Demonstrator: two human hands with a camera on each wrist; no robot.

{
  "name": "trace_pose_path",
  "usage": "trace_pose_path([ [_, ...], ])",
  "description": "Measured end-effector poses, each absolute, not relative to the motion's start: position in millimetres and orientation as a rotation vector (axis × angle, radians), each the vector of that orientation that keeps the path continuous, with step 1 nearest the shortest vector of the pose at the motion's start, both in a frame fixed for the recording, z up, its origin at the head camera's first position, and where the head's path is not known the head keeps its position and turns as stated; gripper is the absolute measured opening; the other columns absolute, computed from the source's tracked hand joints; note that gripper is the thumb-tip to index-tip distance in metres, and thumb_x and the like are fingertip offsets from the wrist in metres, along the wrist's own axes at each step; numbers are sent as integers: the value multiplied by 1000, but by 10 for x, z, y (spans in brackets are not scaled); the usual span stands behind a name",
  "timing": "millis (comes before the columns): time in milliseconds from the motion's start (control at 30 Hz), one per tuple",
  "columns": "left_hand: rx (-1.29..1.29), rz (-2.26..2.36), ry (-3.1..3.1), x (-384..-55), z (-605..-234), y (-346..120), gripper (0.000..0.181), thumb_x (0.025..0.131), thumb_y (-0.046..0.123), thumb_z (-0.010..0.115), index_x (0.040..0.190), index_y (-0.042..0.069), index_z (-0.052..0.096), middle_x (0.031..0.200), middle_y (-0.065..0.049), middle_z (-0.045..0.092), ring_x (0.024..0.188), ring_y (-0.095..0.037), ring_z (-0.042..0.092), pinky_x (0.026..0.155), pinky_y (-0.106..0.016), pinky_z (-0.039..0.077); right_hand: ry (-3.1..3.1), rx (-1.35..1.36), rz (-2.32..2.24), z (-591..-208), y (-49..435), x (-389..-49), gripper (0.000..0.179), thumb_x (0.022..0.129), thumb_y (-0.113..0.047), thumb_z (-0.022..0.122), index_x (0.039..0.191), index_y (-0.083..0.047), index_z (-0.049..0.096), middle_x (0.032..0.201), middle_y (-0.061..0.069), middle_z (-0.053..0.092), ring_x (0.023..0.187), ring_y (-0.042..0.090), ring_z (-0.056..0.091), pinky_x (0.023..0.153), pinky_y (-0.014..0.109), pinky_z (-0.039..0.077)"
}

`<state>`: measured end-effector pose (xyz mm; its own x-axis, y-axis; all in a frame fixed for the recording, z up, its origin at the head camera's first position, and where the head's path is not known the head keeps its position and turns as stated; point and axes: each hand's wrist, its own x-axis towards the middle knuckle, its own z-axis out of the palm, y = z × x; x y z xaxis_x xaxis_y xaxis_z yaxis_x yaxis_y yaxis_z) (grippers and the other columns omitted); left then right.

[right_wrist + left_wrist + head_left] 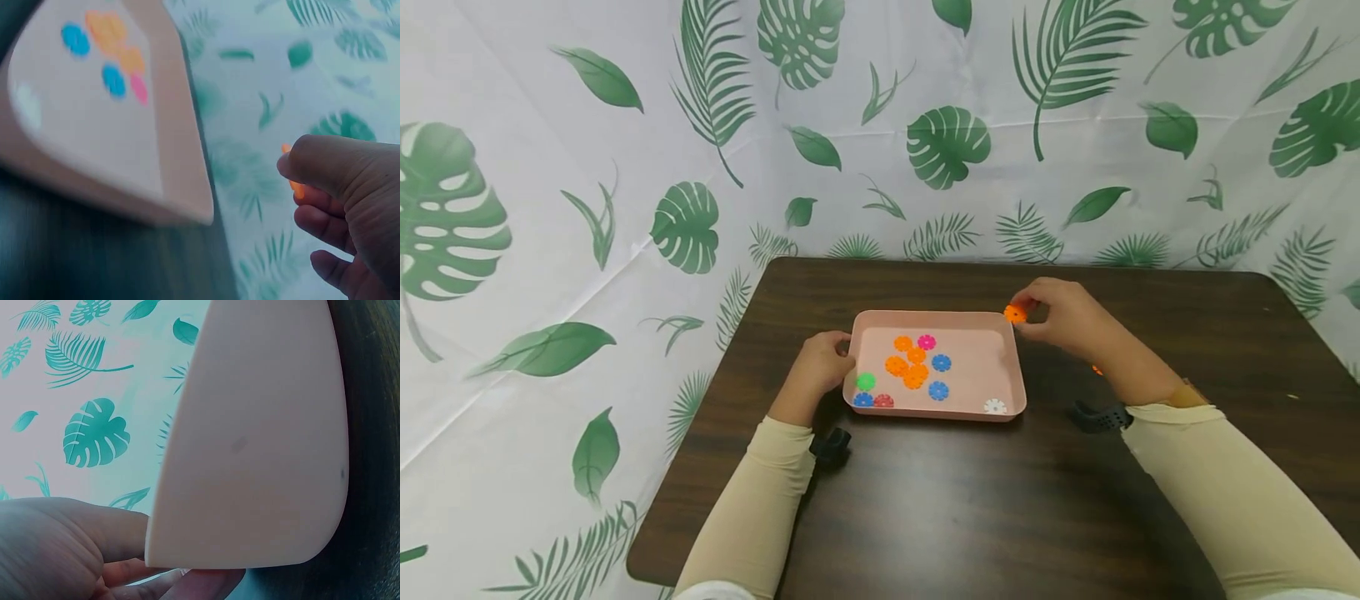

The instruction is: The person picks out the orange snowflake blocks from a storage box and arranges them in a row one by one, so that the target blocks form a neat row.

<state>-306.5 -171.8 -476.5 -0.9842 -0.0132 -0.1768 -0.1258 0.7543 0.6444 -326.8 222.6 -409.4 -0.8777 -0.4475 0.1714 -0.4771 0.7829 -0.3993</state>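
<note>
A shallow pink tray (970, 358) lies on the table. Inside it are several notched plastic discs: a cluster of orange discs (915, 377), blue discs (938, 390), a pink disc (927, 342), a green disc (866, 382), a red disc (883, 401) and a white disc (996, 406). My left hand (822, 360) holds the tray's left side, thumb by the rim; the left wrist view shows the outer wall (256, 437) beside the fingers. At the far right corner, my right hand (1060, 312) pinches an orange notched disc (1015, 313) between thumb and fingers, seen edge-on in the right wrist view.
Another orange piece (1097, 369) lies on the dark wooden table (925, 500), partly hidden behind the right wrist. A white leaf-print cloth (865, 167) hangs behind the table and along its left. Dark straps (1101, 417) are worn on the wrists.
</note>
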Motion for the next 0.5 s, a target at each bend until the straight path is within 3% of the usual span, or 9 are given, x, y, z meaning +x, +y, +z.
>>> trace_pose_path([
  [500,-105,1035,2789,-3059,-4746,-1708,51,90,18,69,140,9,64,106,-13,70,82,-26,65,69,-37,58,-3131,436,640,-4569,3153,-3123,45,90,-21,79,124,6,67,120,24,65,107,41,61,92,62,49],
])
